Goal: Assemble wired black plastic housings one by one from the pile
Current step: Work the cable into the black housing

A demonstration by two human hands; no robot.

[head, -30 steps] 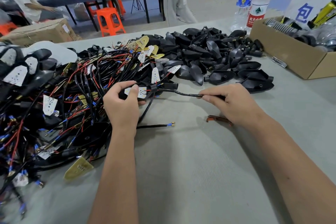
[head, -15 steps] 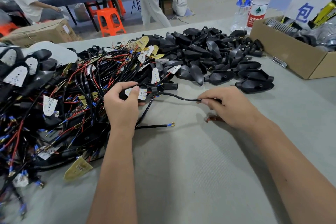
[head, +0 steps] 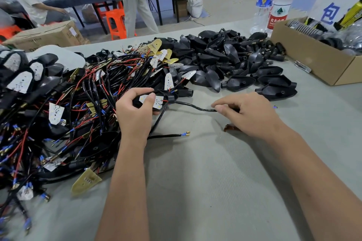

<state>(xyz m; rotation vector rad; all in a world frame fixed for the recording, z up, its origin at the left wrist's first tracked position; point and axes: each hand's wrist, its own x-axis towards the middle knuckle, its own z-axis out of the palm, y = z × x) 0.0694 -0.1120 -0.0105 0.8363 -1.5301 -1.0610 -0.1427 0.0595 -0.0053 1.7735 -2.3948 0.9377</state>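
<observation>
My left hand (head: 135,111) grips a black plastic housing (head: 156,101) with a white LED board in it, at the near edge of the tangled pile of wired parts (head: 64,107). A black cable (head: 195,106) runs from the housing's neck to the right, and my right hand (head: 248,113) pinches it between thumb and fingers. The cable sags between the two hands. A heap of empty black housings (head: 231,62) lies behind, at the centre right of the table.
A cardboard box (head: 313,58) of metal parts stands at the right, with two water bottles (head: 274,4) behind it. A small brown piece (head: 230,127) lies under my right hand. A loose cable end with a blue terminal (head: 184,134) lies on the grey table. People stand at a far table.
My right hand has slid left along the cable, which now sags more. My left hand stays on the housing. A person in the background has walked to the left.
</observation>
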